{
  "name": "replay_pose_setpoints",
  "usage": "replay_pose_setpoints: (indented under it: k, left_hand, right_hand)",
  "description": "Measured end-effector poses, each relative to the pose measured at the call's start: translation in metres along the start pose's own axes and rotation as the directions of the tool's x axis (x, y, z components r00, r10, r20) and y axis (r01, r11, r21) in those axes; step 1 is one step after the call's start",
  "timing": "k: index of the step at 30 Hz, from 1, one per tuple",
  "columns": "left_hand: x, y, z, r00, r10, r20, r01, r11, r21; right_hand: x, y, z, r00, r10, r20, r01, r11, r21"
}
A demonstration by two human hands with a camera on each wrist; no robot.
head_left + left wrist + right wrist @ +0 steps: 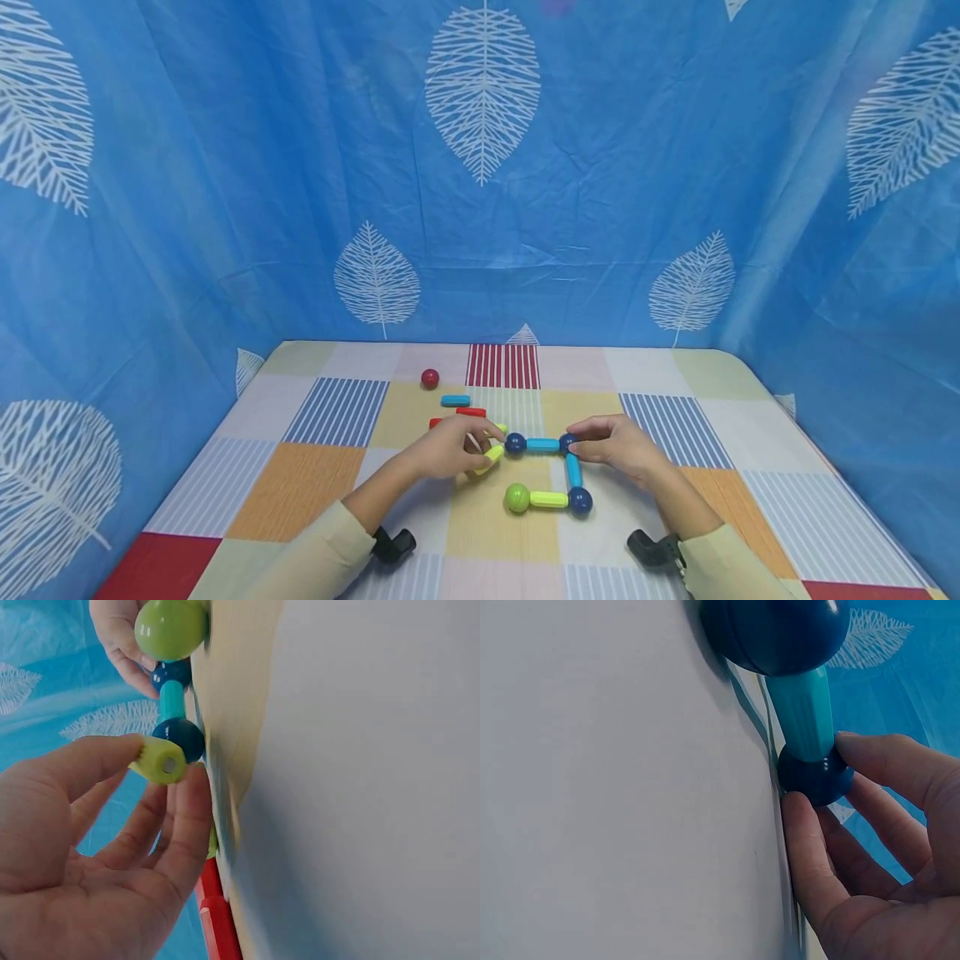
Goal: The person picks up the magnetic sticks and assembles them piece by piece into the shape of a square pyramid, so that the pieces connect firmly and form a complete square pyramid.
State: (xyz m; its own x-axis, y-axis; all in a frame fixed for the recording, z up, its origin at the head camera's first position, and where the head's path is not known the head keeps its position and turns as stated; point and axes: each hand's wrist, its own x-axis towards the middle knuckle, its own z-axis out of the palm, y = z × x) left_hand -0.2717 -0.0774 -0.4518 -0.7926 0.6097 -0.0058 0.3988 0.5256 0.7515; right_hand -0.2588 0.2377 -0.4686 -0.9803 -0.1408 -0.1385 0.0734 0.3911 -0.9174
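Observation:
My left hand (450,446) pinches a yellow-green magnetic rod (159,760) between thumb and fingers, its metal end facing the wrist camera. The rod is right beside a dark blue ball (515,443). From that ball a light blue rod (542,445) runs to a second blue ball (817,778), which the thumb and fingers of my right hand (621,448) grip. A second light blue rod (573,470) leads from it to a nearer blue ball (580,501). There a yellow-green rod (549,499) joins on, ending in a green ball (517,498).
Beyond my left hand lie a red rod (471,412), a loose light blue rod (455,401) and a red ball (430,379). Another red rod is partly hidden by that hand. A patchwork cloth (322,412) covers the table, with a blue leaf-patterned curtain (585,208) around it.

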Motion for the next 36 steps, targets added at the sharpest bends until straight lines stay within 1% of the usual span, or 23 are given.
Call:
replay_pose_setpoints:
  k: [3,7,11,14,16,19,21,24,29,32,36]
  left_hand:
    - [-0.001,0.000,0.004,0.999,-0.034,0.005,0.035,0.996,-0.085]
    - [-0.003,0.001,0.006,0.999,-0.050,0.019,0.053,0.984,-0.171]
    - [-0.002,0.004,0.010,0.997,-0.076,0.019,0.078,0.969,-0.233]
    - [0.000,0.005,0.014,0.994,-0.107,0.012,0.105,0.950,-0.294]
    - [0.001,0.005,0.017,0.992,-0.129,0.008,0.123,0.929,-0.349]
    - [0.002,0.007,0.021,0.987,-0.161,-0.006,0.145,0.904,-0.401]
    - [0.002,0.008,0.024,0.984,-0.180,-0.013,0.158,0.896,-0.415]
    - [0.002,0.011,0.028,0.980,-0.197,-0.015,0.173,0.893,-0.416]
    - [0.003,0.013,0.033,0.975,-0.220,-0.033,0.189,0.898,-0.397]
    - [0.004,0.014,0.035,0.973,-0.229,-0.042,0.193,0.896,-0.400]
    - [0.005,0.015,0.038,0.972,-0.228,-0.055,0.189,0.901,-0.391]
  right_hand:
    - [0.000,0.000,0.000,1.000,0.001,-0.002,-0.001,1.000,0.000]
    - [0.000,0.001,0.000,1.000,-0.001,-0.001,0.001,1.000,-0.001]
    - [0.000,0.001,-0.001,1.000,-0.012,0.011,0.012,1.000,0.002]
    - [-0.001,0.001,-0.001,0.999,-0.023,0.022,0.023,1.000,0.001]
    - [-0.001,0.000,-0.001,0.999,-0.030,0.031,0.030,1.000,-0.005]
    - [-0.001,-0.001,-0.001,0.999,-0.024,0.030,0.025,1.000,-0.012]
    - [-0.001,-0.002,-0.001,0.999,-0.020,0.029,0.021,1.000,-0.018]
    - [0.000,-0.001,-0.001,1.000,-0.010,0.021,0.011,1.000,-0.026]
    - [0.001,0.000,-0.001,1.000,0.001,0.008,0.000,1.000,-0.031]
    - [0.001,-0.001,-0.001,1.000,0.003,0.000,-0.003,1.000,-0.030]
    - [0.000,-0.001,-0.001,1.000,0.003,-0.005,-0.004,1.000,-0.031]
